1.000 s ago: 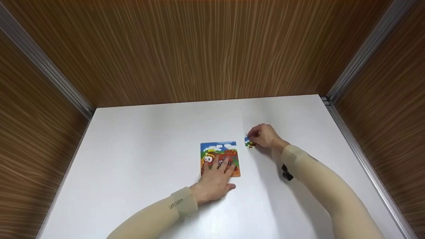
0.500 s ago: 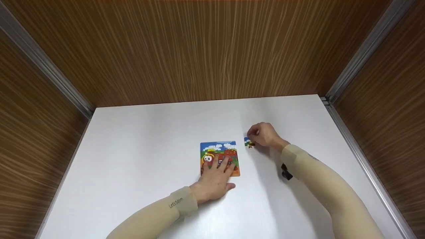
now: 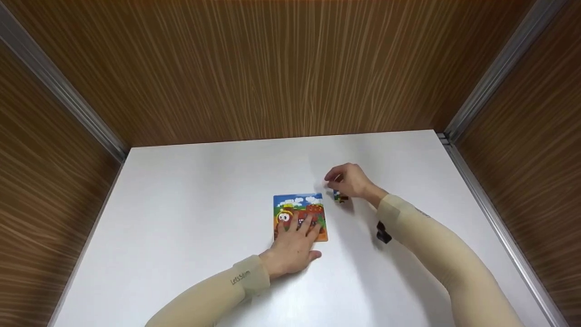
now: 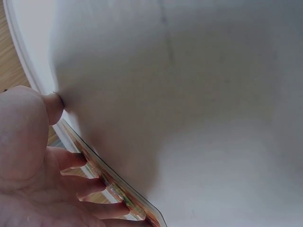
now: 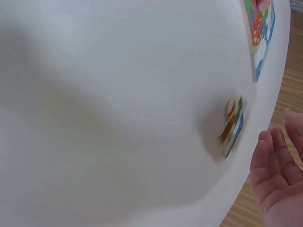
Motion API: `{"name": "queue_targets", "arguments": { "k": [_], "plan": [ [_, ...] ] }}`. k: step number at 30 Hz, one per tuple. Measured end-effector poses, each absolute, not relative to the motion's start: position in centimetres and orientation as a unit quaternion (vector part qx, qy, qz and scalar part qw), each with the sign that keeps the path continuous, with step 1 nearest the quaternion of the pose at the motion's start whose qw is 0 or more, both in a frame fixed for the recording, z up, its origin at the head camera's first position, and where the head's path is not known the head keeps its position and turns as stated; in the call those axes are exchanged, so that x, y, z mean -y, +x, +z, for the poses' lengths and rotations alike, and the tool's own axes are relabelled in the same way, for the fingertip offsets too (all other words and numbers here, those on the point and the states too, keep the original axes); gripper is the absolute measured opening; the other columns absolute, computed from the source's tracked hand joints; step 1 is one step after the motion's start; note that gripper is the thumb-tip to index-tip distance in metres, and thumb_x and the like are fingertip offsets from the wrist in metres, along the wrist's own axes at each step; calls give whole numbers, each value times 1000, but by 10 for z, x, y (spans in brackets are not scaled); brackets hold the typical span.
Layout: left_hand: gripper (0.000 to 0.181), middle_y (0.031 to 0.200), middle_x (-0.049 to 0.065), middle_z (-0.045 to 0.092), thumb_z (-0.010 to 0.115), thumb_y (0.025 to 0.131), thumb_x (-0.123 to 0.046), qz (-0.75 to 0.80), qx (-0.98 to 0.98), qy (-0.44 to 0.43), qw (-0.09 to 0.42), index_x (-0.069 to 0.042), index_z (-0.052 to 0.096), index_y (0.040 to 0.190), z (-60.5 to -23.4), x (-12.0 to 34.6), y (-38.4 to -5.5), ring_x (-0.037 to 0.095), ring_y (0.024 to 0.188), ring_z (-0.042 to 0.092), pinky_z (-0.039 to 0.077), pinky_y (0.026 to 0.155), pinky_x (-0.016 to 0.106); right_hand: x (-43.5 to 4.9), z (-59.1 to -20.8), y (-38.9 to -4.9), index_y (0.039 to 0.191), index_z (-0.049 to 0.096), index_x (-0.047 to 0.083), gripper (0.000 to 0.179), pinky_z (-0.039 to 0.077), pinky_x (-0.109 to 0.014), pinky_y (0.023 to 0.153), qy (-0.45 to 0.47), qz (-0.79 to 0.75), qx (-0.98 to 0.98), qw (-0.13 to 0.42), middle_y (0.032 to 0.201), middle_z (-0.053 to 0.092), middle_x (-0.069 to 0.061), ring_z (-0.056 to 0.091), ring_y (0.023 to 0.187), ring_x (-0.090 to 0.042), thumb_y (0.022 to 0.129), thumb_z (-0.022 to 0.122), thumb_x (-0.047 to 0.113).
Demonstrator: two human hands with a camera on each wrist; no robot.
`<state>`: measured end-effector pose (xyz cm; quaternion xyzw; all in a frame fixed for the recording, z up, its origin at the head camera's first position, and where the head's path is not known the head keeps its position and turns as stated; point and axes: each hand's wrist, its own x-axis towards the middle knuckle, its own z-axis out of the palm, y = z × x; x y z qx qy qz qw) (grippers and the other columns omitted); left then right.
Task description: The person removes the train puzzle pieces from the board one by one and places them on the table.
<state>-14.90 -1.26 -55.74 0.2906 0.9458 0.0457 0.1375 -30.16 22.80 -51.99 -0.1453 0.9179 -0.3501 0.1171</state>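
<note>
My left hand (image 3: 292, 250) rests with spread fingers on a colorful picture puzzle (image 3: 297, 200), which shows a red cartoon face with big eyes, clouds and blue sky. In the left wrist view its fingertips (image 4: 97, 187) lie on the puzzle's board. To the right of the board is a small jigsaw piece (image 3: 339, 197), blue, green and brown, partly behind my right hand (image 3: 350, 180). The right wrist view shows the jigsaw piece (image 5: 233, 125) blurred, apart from the right hand's fingers (image 5: 265, 156). A gap shows between that thumb and the fingers, with nothing seen in it.
The white table (image 3: 190, 204) lies under both hands. A wood-grain panel (image 3: 281, 68) stands behind it, with more panels and metal rails (image 3: 499, 63) at the sides. A dark object (image 3: 383, 233) shows beneath the right wrist.
My right hand has come away from the jigsaw piece, moving left and slightly toward the back, and its thumb and fingers have parted. The left hand stays on the puzzle.
</note>
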Motion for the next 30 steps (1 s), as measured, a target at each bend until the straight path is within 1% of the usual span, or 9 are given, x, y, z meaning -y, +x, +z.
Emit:
{"name": "queue_targets", "arguments": {
  "k": [2,4,6,14,19,24,27,30],
  "plan": [
    [78,190,14,23,51,115,-62,49,-945,291,138,-21,33,179,-558,13,-149,52,173,23,38,126,82,-223,-520,-302,127,82,6,25,66,-39,93,-157,-351,-915,120,126,81,-16,76,110,-30,105,78,16],
    [78,189,15,23,51,115,-62,53,-945,291,138,-21,33,179,-559,13,-149,53,173,22,37,126,82,-217,-520,-301,129,82,6,26,65,-46,101,-164,-354,-913,124,127,81,-16,76,114,-32,105,79,16],
    [78,189,15,23,51,115,-62,54,-945,291,138,-21,34,179,-559,12,-150,53,173,22,37,126,83,-210,-521,-301,130,82,6,27,64,-50,105,-169,-358,-909,127,126,82,-16,77,116,-33,104,80,16],
    [77,189,13,27,54,114,-61,46,-947,288,138,-20,38,177,-559,12,-151,51,174,24,38,126,81,-182,-524,-299,130,82,3,31,64,-53,107,-219,-356,-896,146,127,83,-16,79,117,-34,101,83,14],
    [76,188,11,28,53,114,-62,29,-948,289,134,-21,38,177,-559,11,-149,48,174,25,40,126,80,-169,-530,-297,129,82,6,33,64,-48,105,-225,-343,-897,163,125,83,-13,77,112,-29,98,86,14],
    [77,189,10,27,52,114,-63,25,-948,290,132,-21,38,177,-559,11,-148,47,174,25,39,127,79,-160,-538,-296,128,83,7,34,62,-38,94,-233,-327,-899,174,117,83,-12,74,101,-21,95,90,16],
    [76,189,10,26,52,114,-62,28,-948,290,129,-20,38,177,-560,12,-148,47,174,25,39,127,80,-157,-541,-296,125,84,7,33,59,-33,88,-240,-321,-900,170,113,82,-12,72,96,-19,94,91,16],
    [76,189,11,26,52,115,-61,30,-948,289,130,-20,38,177,-560,13,-149,47,174,24,39,127,80,-155,-543,-296,123,85,7,32,57,-31,86,-241,-318,-902,165,110,82,-12,71,95,-18,93,93,15]
  ]
}}
